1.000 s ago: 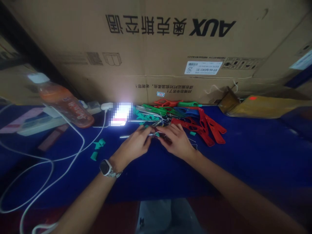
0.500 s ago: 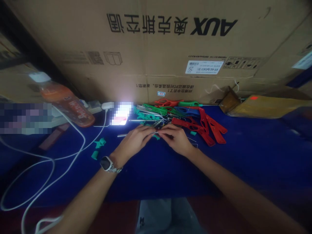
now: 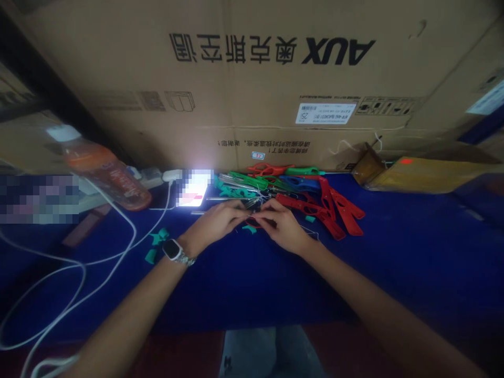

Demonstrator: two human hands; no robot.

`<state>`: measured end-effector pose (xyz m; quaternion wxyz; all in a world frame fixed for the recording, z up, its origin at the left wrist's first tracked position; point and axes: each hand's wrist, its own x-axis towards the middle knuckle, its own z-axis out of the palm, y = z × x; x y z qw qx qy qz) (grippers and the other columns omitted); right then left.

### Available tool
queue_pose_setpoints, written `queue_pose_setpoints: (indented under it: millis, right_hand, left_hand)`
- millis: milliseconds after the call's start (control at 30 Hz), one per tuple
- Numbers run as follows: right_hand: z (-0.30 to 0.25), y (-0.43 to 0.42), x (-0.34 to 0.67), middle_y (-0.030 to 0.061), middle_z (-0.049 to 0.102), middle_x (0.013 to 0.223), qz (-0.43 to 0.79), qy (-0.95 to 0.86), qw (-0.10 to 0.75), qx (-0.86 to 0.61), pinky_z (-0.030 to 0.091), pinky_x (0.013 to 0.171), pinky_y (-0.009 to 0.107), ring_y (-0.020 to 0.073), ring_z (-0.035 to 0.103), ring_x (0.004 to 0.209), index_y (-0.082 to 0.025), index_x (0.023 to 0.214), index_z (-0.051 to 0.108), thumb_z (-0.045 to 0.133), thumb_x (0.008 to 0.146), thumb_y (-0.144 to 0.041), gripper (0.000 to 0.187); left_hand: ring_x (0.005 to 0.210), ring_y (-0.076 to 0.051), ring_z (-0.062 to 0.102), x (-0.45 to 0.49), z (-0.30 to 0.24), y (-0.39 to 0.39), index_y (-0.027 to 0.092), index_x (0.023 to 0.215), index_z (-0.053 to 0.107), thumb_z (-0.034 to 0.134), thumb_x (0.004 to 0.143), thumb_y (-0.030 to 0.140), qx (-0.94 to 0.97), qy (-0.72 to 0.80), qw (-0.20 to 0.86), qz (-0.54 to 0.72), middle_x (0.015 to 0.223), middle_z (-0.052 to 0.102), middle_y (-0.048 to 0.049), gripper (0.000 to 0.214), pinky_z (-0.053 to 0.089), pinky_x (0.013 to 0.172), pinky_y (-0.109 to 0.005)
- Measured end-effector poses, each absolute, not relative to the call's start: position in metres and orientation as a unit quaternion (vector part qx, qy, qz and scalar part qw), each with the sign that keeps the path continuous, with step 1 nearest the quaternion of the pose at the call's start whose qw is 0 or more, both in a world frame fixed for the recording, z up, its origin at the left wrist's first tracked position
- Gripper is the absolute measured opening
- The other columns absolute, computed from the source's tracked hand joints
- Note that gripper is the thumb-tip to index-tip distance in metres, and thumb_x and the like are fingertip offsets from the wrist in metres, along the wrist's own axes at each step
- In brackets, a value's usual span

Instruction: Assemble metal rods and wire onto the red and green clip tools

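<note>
My left hand (image 3: 221, 223), with a watch (image 3: 171, 250) at its wrist, is closed in a pinch. Opposite it, my right hand (image 3: 284, 226) is also pinched, and the fingertips of both almost meet. Something small and thin lies between them, too small to make out. Just beyond the fingers is a pile of red plastic handle shells (image 3: 342, 212), green handle shells (image 3: 244, 180) and a blue shell (image 3: 301, 183), with metal rods and thin white wires among them. Small teal plastic parts (image 3: 249, 229) lie close to my fingertips.
A lit phone (image 3: 192, 189) lies left of the pile, with a white cable (image 3: 132, 226) looping near my left arm. An orange drink bottle (image 3: 108, 170) leans further left. A large cardboard box (image 3: 236, 105) stands behind. At right are a yellow packet (image 3: 437, 176) and the blue tabletop (image 3: 413, 252).
The view has tilted slightly, so the scene sits a little lower. My fingertips stay together but have shifted slightly, and my right fingers look more spread from the palm.
</note>
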<state>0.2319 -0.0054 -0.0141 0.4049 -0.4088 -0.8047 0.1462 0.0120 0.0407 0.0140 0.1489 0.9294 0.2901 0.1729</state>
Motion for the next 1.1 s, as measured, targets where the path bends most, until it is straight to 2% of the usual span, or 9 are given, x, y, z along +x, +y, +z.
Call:
queue_pose_setpoints:
  millis: [100,233,367,533,700,867,1100]
  right_hand:
    - [-0.013,-0.009,0.232,0.004,0.064,0.096,0.16,-0.789,0.426,-0.413,0.056,0.065,0.027,0.0137,0.065,0.076,-0.023,0.109,0.071,0.064,0.092,-0.017,0.02]
    - [-0.014,-0.014,0.233,0.0045,0.067,0.093,0.113,-0.784,0.447,-0.415,0.058,0.076,0.033,0.0173,0.067,0.085,-0.022,0.095,0.071,0.067,0.09,-0.02,0.007]
    - [-0.016,-0.021,0.232,0.0057,0.07,0.09,0.072,-0.793,0.442,-0.413,0.058,0.08,0.037,0.0196,0.066,0.086,-0.023,0.097,0.073,0.062,0.093,-0.019,0.012]
    - [-0.021,-0.026,0.23,0.0047,0.068,0.083,0.08,-0.79,0.441,-0.419,0.057,0.076,0.036,0.0192,0.065,0.081,-0.022,0.104,0.072,0.057,0.094,-0.014,0.019]
    - [-0.019,-0.026,0.229,0.0061,0.07,0.093,0.117,-0.78,0.444,-0.425,0.056,0.08,0.037,0.0201,0.065,0.089,-0.021,0.103,0.07,0.063,0.091,-0.018,0.014]
    - [-0.014,-0.026,0.231,0.0057,0.068,0.09,0.175,-0.751,0.459,-0.441,0.055,0.073,0.032,0.0181,0.065,0.083,-0.02,0.095,0.071,0.067,0.089,-0.019,0.007]
    - [-0.015,-0.025,0.233,0.002,0.063,0.076,0.213,-0.729,0.465,-0.456,0.049,0.064,0.029,0.0152,0.06,0.068,-0.021,0.088,0.074,0.067,0.089,-0.017,0.008]
  left_hand:
    - [0.089,-0.019,0.066,0.011,0.012,0.034,0.025,0.111,0.074,0.049,0.101,0.027,0.921,0.304,0.162,0.182,0.104,0.065,-0.0058,0.027,0.054,0.08,-0.035]
    - [0.085,-0.018,0.064,0.007,0.008,0.027,0.025,0.112,0.073,0.048,0.102,0.029,0.916,0.318,0.166,0.182,0.099,0.062,-0.0051,0.027,0.053,0.076,-0.034]
    - [0.085,-0.018,0.064,0.006,0.005,0.024,0.026,0.114,0.072,0.047,0.103,0.031,0.912,0.331,0.168,0.173,0.099,0.061,-0.0045,0.028,0.052,0.077,-0.033]
    - [0.091,-0.02,0.066,0.009,0.006,0.018,0.027,0.118,0.07,0.048,0.102,0.033,0.905,0.364,0.151,0.162,0.103,0.063,-0.0043,0.028,0.053,0.079,-0.034]
    - [0.092,-0.019,0.068,0.015,0.004,0.014,0.024,0.114,0.07,0.049,0.102,0.041,0.898,0.364,0.13,0.209,0.109,0.067,-0.0037,0.03,0.053,0.076,-0.031]
    - [0.086,-0.016,0.068,0.015,0.001,0.016,0.025,0.107,0.073,0.05,0.102,0.041,0.899,0.349,0.129,0.23,0.102,0.068,-0.0016,0.029,0.05,0.071,-0.027]
    - [0.093,-0.017,0.068,0.013,0.0,0.02,0.026,0.113,0.071,0.053,0.1,0.039,0.885,0.356,0.18,0.241,0.107,0.07,-0.0026,0.026,0.052,0.079,-0.029]
